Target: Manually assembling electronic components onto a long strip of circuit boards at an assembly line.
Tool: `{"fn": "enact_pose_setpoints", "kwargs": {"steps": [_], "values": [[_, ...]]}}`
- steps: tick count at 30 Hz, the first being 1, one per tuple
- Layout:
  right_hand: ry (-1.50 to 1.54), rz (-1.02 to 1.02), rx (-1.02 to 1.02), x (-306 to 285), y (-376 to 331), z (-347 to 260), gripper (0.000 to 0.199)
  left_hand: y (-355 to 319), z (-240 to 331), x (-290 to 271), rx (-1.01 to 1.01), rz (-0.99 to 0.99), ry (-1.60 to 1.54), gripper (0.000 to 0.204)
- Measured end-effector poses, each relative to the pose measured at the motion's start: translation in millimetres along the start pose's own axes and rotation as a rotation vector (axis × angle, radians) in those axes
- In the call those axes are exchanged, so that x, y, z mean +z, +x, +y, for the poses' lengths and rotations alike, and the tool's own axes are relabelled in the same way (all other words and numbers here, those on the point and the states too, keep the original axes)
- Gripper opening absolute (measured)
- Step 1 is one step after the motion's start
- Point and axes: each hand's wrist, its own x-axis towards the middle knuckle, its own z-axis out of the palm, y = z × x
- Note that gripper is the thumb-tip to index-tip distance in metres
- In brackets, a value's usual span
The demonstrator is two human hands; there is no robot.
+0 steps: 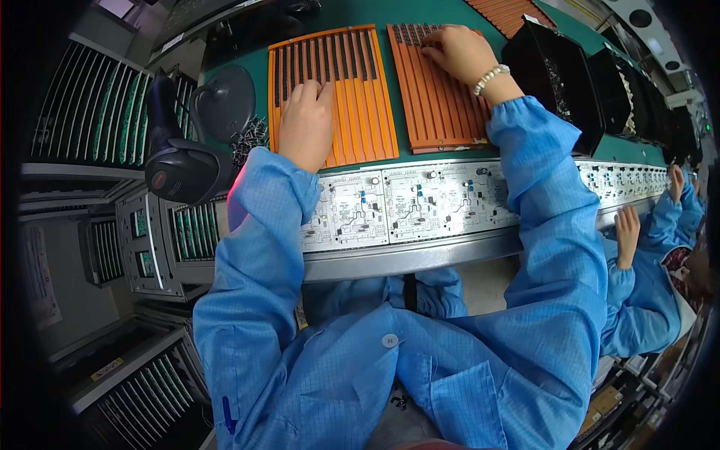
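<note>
My left hand [306, 126] rests over an orange grooved tray [361, 124]. Its fingers are curled together at the lower ends of the rows of black components [330, 58] in the grooves; whatever they pinch is hidden. To the right lies a second, darker orange grooved tray [439, 112], with small dark parts [406, 34] along its far end. Over that end, my right hand [465, 56] has its fingers bent and closed, and I cannot make out what is between them. White circuit boards [349, 214] with mounted components line the rail nearer me.
A black handheld scanner [180, 165] in its stand and a pile of small dark parts [251, 139] are at the left. Racks of green boards [97, 105] stand beyond. Black bins [551, 82] sit at the right, where a co-worker's hand [627, 229] is near the rail.
</note>
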Motion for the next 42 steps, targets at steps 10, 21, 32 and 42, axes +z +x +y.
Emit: {"fn": "enact_pose_setpoints", "kwargs": {"steps": [10,21,32,42], "values": [[-0.001,0.002,0.064,-18.8,-0.3,-4.8,0.018,-19.9,6.9,-16.1,-0.052,0.069,-0.265,0.009],[-0.02,-0.025,0.078,-9.1,10.6,-17.2,0.019,-33.8,1.8,-25.9,0.042,0.133,-0.284,0.01],[0.585,-0.151,0.054,-90.8,-72.9,-114.6,0.017,-143.1,4.6,-93.8,-0.112,-0.028,-0.499,0.011],[0.888,-0.488,0.164,-77.0,-167.2,-191.0,0.014,-185.7,-11.4,-90.5,-0.126,-0.118,-0.333,0.013]]}}
